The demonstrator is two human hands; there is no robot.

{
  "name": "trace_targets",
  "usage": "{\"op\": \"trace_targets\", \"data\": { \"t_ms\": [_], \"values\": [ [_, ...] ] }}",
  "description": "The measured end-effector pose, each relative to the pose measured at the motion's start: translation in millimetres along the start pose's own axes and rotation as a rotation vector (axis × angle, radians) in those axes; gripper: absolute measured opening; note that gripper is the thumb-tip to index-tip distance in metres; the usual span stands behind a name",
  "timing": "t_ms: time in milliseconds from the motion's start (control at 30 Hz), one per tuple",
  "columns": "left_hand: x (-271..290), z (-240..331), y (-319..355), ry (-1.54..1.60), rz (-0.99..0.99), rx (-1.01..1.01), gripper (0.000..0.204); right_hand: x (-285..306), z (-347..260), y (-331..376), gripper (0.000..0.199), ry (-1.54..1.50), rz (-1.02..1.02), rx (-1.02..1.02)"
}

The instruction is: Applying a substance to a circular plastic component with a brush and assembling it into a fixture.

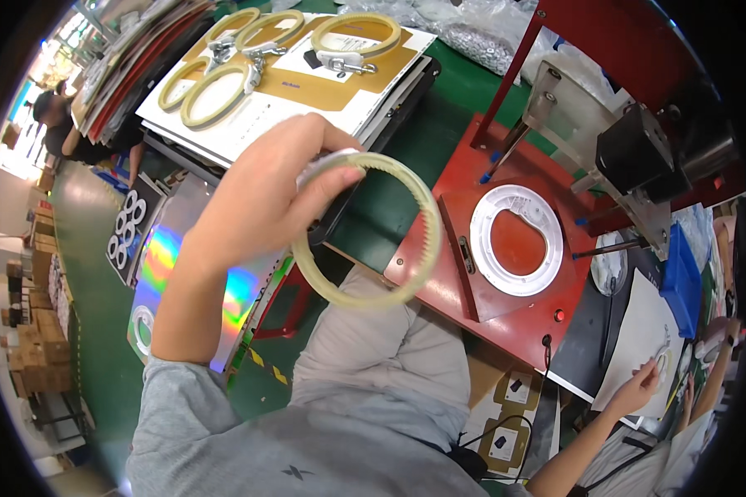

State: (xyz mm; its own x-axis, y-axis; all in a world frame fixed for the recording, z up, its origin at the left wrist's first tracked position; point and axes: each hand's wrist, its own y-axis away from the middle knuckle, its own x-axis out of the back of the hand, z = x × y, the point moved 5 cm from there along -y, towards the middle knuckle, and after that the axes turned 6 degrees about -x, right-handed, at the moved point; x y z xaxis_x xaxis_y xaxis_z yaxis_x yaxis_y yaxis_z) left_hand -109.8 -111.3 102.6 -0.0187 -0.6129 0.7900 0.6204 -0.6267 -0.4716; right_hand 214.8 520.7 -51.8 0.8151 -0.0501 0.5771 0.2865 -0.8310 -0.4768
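While the head camera is looking down over grey-trousered knees, the left hand (261, 195) is holding up a pale yellow-green translucent plastic ring with fine teeth round its inner edge (369, 228). Fingers and thumb are pinching together on the ring's upper left rim, where a small silvery metal clasp seems to be sitting, though blur is hiding its form. The ring is hanging in the air just left of the red metal fixture plate (464, 174), over the green tabletop edge and the knees.

Judging by how it is keeping its round shape from a single pinch, the ring is looking light and fairly stiff, with some spring likely in so thin a band; its smooth outer face may be slippery, so the rim beside the clasp is seeming the surest place to grip, away from the teeth.

On the red plate a white plastic ring-shaped seat (518, 240) is lying flat. Up and left of the plate, several more pale rings with metal clasps (215, 91) are resting on stacked brown and white cardboard sheets (323, 95). Right of the plate, a black motor block on a metal bracket (634, 149) is standing over it. Below and right of the plate, another person's hand (638, 385) is working at a white sheet.

The right hand is not showing anywhere.
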Motion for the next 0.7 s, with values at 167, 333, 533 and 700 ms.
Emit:
{"op": "trace_targets", "data": {
  "t_ms": [167, 333, 533, 700],
  "values": [
    [-29, 38, 18, 0.17, 0.119, -0.071, 0.025, 12, -178, 75, 0.022, -0.293, -0.147, 0.217],
    [-69, 64, 34, 0.359, 0.096, -0.055, 0.036, -32, -323, 182, 0.067, -0.754, -1.126, 0.313],
    [-109, 78, 58, 0.774, 0.043, 0.179, 0.04, -55, -323, 213, 0.027, -0.821, -1.465, -0.219],
    [-125, 79, 70, 1.003, -0.075, 0.199, 0.027, -48, -321, 194, 0.025, -0.869, -1.146, 0.076]
  ]
}}
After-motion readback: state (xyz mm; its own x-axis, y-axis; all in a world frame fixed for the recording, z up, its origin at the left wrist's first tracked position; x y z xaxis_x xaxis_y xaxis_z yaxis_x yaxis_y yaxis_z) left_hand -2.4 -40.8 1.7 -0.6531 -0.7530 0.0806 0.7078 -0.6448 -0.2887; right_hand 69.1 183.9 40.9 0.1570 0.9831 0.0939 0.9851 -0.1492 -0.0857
